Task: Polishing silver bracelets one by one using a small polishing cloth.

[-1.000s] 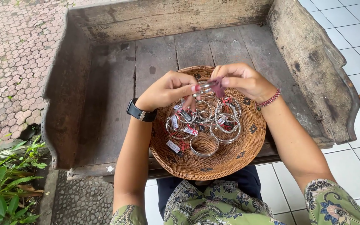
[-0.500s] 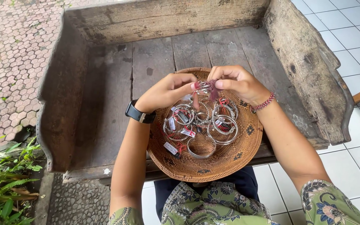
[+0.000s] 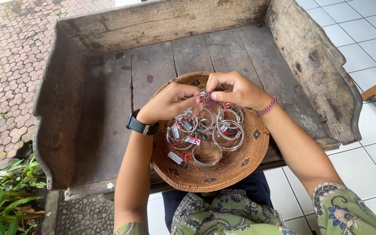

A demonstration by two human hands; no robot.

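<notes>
Weathered wooden worktop (image 3: 109, 87) carries a woven tray (image 3: 236, 169) of silver bangles (image 3: 207, 130). Above it, left hand (image 3: 168, 102) and right hand (image 3: 236, 89) pinch one small silver piece (image 3: 203, 94) between them, seemingly fiddling with its tag; steady fingertip work comes next.

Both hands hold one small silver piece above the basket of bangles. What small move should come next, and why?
Probably lift the small silver piece a little higher. The left hand and right hand pinch it together right above the bangles in the woven basket, and red tag strings lie tangled there, so it may snag.
</notes>
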